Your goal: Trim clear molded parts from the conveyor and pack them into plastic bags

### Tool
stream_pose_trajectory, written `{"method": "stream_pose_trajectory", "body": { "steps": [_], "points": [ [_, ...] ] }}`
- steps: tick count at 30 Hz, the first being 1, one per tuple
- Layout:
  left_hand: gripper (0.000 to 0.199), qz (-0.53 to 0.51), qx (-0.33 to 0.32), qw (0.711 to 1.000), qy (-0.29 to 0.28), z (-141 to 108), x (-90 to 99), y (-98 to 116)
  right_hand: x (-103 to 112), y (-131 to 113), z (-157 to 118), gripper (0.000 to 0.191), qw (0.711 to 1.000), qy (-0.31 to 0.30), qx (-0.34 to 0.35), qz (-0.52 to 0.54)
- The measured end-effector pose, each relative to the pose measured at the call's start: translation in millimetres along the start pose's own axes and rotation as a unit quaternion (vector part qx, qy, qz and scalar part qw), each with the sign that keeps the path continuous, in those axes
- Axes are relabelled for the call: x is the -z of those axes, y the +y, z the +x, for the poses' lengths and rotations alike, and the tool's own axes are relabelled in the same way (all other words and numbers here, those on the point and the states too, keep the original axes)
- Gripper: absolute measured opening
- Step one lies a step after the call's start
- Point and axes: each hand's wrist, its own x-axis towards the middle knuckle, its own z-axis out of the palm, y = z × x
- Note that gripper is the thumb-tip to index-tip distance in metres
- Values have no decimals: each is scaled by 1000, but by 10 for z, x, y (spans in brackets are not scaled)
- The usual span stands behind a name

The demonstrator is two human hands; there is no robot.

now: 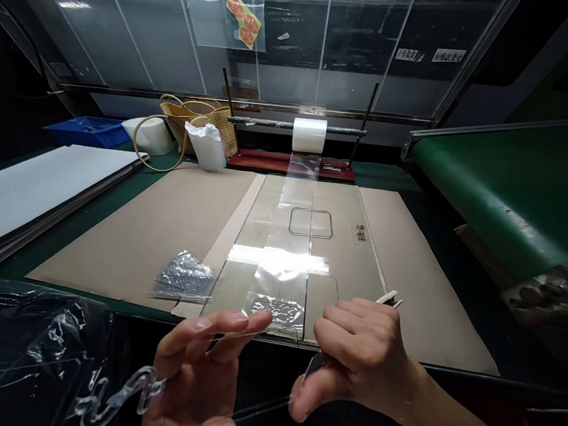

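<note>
My left hand (202,379) is raised at the bottom centre, palm up and fingers curved, with a thin clear film or strip across its fingers. A clear plastic hook (118,398) hangs beside its left edge. To its right my right hand (356,347) is closed around a small tool (389,298) with a light end above the fist and a dark blade-like part near the thumb. Beyond the hands, clear film (286,240) runs from a roll (309,136) down a marked board (349,266). A small clear packet (274,311) lies at the film's near end.
Stacked clear bags (183,277) lie on brown cardboard (147,226). White sheets (40,183) are piled at left, before a blue tray (88,130). A woven bag (197,121) stands behind. A green conveyor belt (522,182) runs along the right; black plastic (34,356) fills the lower left.
</note>
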Motion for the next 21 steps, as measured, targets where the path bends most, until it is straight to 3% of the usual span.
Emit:
{"method": "stream_pose_trajectory", "body": {
  "steps": [4, 8, 16, 21],
  "points": [
    [46, -5, 3, 1000, 7, -23, 16, -2, 12, 8, 10, 69, 999, 2, -26, 20],
    [47, 1, -37, 999, -18, -35, 64, -5, 7, 6, 22, 69, 998, 24, -49, 13],
    [47, -8, 8, 1000, 0, -15, 39, -19, 30, -17, 10, 68, 1000, 15, 5, -7],
    [48, -18, 12, 1000, -18, 3, 31, -20, 41, -24, 10, 68, 1000, 8, 15, -12]
  ]
}}
